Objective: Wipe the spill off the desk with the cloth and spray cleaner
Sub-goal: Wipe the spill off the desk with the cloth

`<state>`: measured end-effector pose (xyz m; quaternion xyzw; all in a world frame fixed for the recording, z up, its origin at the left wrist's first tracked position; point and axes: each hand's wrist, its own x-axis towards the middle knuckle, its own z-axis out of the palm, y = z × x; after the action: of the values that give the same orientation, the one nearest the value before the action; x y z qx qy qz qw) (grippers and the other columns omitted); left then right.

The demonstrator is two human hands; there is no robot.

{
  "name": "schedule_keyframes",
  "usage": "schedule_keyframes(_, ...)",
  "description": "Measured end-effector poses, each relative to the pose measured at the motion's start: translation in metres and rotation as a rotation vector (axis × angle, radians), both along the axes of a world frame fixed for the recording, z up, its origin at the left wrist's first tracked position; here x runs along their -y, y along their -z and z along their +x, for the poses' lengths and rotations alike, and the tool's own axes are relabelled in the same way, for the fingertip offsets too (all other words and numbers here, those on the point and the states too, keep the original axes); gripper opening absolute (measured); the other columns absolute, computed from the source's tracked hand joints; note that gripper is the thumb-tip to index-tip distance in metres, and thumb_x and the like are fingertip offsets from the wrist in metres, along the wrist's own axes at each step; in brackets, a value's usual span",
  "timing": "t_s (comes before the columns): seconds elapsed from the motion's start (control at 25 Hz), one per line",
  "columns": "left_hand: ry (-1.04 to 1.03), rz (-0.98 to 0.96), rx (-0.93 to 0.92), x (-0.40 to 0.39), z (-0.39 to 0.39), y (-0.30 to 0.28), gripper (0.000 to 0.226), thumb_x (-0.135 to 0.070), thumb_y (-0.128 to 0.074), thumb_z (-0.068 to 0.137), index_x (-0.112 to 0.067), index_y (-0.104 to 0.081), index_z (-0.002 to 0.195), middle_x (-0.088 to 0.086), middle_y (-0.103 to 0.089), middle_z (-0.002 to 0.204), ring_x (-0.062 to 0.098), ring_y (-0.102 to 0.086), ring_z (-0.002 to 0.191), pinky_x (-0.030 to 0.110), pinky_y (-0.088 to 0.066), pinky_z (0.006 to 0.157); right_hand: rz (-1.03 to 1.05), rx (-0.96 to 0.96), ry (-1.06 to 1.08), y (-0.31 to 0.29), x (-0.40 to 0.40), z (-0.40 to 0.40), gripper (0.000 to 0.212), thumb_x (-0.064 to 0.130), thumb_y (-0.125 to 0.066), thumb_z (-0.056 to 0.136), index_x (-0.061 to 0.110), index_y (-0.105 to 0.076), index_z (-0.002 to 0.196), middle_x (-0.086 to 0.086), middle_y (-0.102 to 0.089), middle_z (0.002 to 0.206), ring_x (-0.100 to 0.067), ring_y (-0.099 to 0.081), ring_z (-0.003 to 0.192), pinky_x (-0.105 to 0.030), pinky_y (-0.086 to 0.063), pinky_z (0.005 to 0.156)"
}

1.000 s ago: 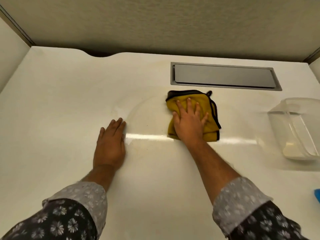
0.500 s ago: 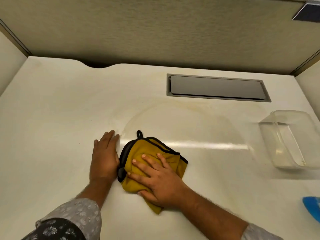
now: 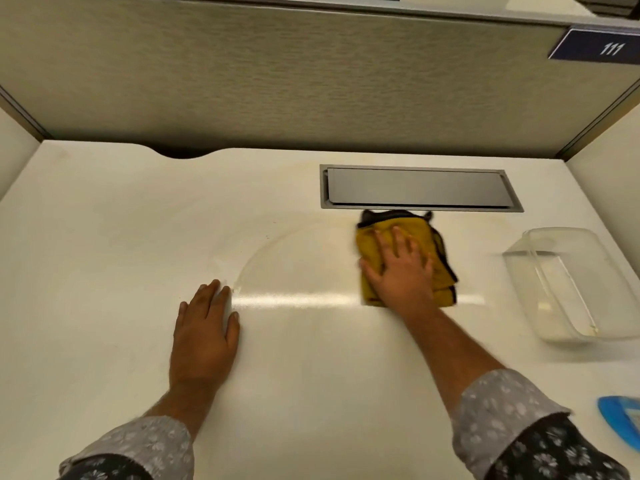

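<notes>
A folded yellow cloth (image 3: 440,251) with dark edging lies on the white desk (image 3: 104,254), just below the grey metal hatch. My right hand (image 3: 398,268) presses flat on it, fingers spread. A faint curved wet smear (image 3: 277,247) arcs across the desk between my hands. My left hand (image 3: 204,330) rests flat on the desk to the left, holding nothing. A blue object (image 3: 620,415) at the right edge is cut off, and I cannot tell what it is.
A clear plastic tub (image 3: 568,282) stands at the right of the desk. The grey metal hatch (image 3: 415,187) is set into the desk at the back. A fabric partition wall (image 3: 277,74) runs behind the desk.
My right hand swept the cloth from beside my left hand up and to the right, to just below the hatch. My left hand stayed flat in place.
</notes>
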<state>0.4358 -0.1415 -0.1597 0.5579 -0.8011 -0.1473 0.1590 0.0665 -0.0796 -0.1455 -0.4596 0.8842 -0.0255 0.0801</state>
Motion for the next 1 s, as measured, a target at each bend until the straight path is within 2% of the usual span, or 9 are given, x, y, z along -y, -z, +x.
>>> schedule_keyframes(0.12, -0.004, 0.000, 0.015, -0.002, -0.002, -0.001, 0.058, -0.036, -0.048, 0.098, -0.013, -0.052, 0.151, 0.007, -0.047, 0.161, 0.025, -0.036, 0.153, 0.052, -0.021, 0.128, -0.066, -0.013, 0.294, -0.001, -0.025, -0.037, 0.062, 0.057, -0.043, 0.102, 0.035, -0.037, 0.159, -0.006, -0.032, 0.171, -0.041, -0.031, 0.152, -0.070, -0.029, 0.115)
schedule_keyframes(0.24, -0.004, -0.014, 0.020, -0.002, -0.004, -0.001, 0.059, -0.039, -0.046, 0.098, -0.013, -0.053, 0.150, 0.007, -0.048, 0.161, 0.025, -0.037, 0.153, 0.052, -0.023, 0.128, -0.347, 0.033, 0.463, -0.004, -0.025, -0.029, 0.032, 0.032, -0.051, 0.100, 0.020, -0.065, 0.126, -0.016, -0.067, 0.134, -0.046, -0.051, 0.128, -0.066, -0.037, 0.107)
schedule_keyframes(0.32, -0.003, -0.015, 0.013, -0.001, -0.003, -0.001, 0.059, -0.038, -0.047, 0.097, -0.013, -0.053, 0.150, 0.006, -0.048, 0.161, 0.025, -0.038, 0.153, 0.053, -0.024, 0.127, -0.613, 0.228, 0.467, -0.016, -0.009, -0.004, 0.031, 0.033, -0.045, 0.099, 0.017, -0.067, 0.115, -0.019, -0.071, 0.115, -0.044, -0.060, 0.113, -0.056, -0.046, 0.100)
schedule_keyframes(0.44, -0.011, -0.002, -0.004, 0.000, 0.000, -0.001, 0.058, -0.035, -0.050, 0.097, -0.013, -0.053, 0.151, 0.005, -0.047, 0.162, 0.024, -0.038, 0.153, 0.052, -0.023, 0.128, -0.822, 0.510, 0.344, -0.036, 0.035, 0.052, 0.036, 0.041, -0.040, 0.103, 0.023, -0.063, 0.124, -0.012, -0.072, 0.115, -0.033, -0.066, 0.105, -0.040, -0.048, 0.089)
schedule_keyframes(0.56, -0.015, 0.006, -0.027, 0.000, -0.001, -0.003, 0.057, -0.029, -0.052, 0.097, -0.011, -0.053, 0.151, 0.006, -0.047, 0.162, 0.024, -0.038, 0.153, 0.051, -0.022, 0.129, -0.596, 0.584, 0.068, -0.037, 0.095, 0.112, 0.039, 0.038, -0.043, 0.105, 0.024, -0.061, 0.137, -0.011, -0.070, 0.128, -0.034, -0.062, 0.122, -0.051, -0.045, 0.108)
schedule_keyframes(0.64, -0.026, 0.009, -0.051, 0.000, 0.000, -0.003, 0.055, -0.019, -0.052, 0.099, -0.010, -0.051, 0.153, 0.006, -0.047, 0.162, 0.024, -0.038, 0.153, 0.048, -0.019, 0.130, -0.231, 0.432, -0.206, -0.025, 0.124, 0.147, 0.044, 0.038, -0.043, 0.108, 0.034, -0.049, 0.152, -0.005, -0.052, 0.158, -0.031, -0.039, 0.151, -0.063, -0.015, 0.127)
schedule_keyframes(0.72, -0.046, 0.027, -0.105, 0.001, 0.001, -0.001, 0.057, -0.007, -0.053, 0.098, -0.009, -0.048, 0.155, 0.007, -0.046, 0.163, 0.023, -0.037, 0.154, 0.045, -0.015, 0.131, -0.063, 0.322, -0.436, -0.012, 0.130, 0.163, 0.049, 0.040, -0.041, 0.108, 0.046, -0.038, 0.157, 0.012, -0.028, 0.172, -0.022, -0.016, 0.161, -0.063, 0.003, 0.127)
schedule_keyframes(0.88, -0.077, 0.051, -0.192, 0.000, 0.004, -0.002, 0.062, 0.009, -0.049, 0.096, -0.005, -0.044, 0.156, 0.012, -0.045, 0.162, 0.028, -0.038, 0.153, 0.045, -0.014, 0.131, -0.047, 0.325, -0.653, -0.007, 0.069, 0.172, 0.054, 0.039, -0.043, 0.103, 0.052, -0.037, 0.155, 0.022, -0.025, 0.172, -0.016, -0.015, 0.161, -0.056, -0.001, 0.128)
schedule_keyframes(1.0, -0.048, 0.062, -0.192, 0.006, 0.007, -0.003, 0.060, 0.001, -0.057, 0.095, -0.005, -0.046, 0.154, 0.016, -0.045, 0.161, 0.032, -0.038, 0.153, 0.048, -0.013, 0.131, -0.014, 0.297, -0.695, -0.006, -0.016, 0.188, 0.056, 0.043, -0.041, 0.100, 0.052, -0.036, 0.155, 0.022, -0.024, 0.172, -0.017, -0.016, 0.161, -0.055, -0.004, 0.128)
